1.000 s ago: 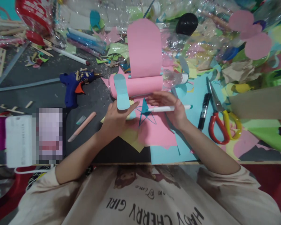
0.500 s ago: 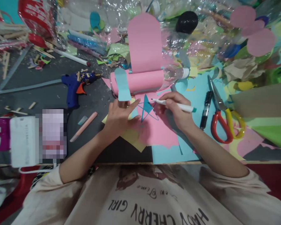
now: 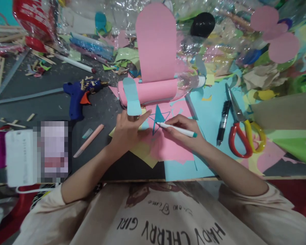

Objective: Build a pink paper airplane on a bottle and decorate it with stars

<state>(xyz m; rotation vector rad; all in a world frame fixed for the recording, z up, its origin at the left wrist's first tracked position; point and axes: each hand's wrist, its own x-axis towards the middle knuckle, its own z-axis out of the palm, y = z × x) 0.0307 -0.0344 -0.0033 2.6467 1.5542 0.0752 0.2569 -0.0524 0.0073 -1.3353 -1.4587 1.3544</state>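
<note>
My right hand [image 3: 185, 131] grips a white felt-tip marker [image 3: 180, 129] with a green end. The marker's tip meets a star drawn in teal [image 3: 159, 114] on pink paper [image 3: 177, 149]; part of the star is coloured in. My left hand [image 3: 129, 127] lies flat with fingers spread on the paper, its index finger pointing at the star's left side. Just beyond both hands lies a plastic bottle [image 3: 190, 82] wrapped in pink paper, with a light-blue paper strip [image 3: 131, 97] across its left end and a tall rounded pink piece [image 3: 156, 44] standing behind it.
A blue glue gun [image 3: 78, 97] lies to the left, near a peach marker [image 3: 89, 140], a phone [image 3: 54, 149] and a white power bank [image 3: 20, 156]. Scissors [image 3: 238, 119] and a black pen [image 3: 223, 122] rest at right. Plastic bottles and paper scraps crowd the far side.
My right hand has moved the marker's tip left and down, from the star's right side to its lower left. My left hand stays on the paper. The whole view has shifted slightly.
</note>
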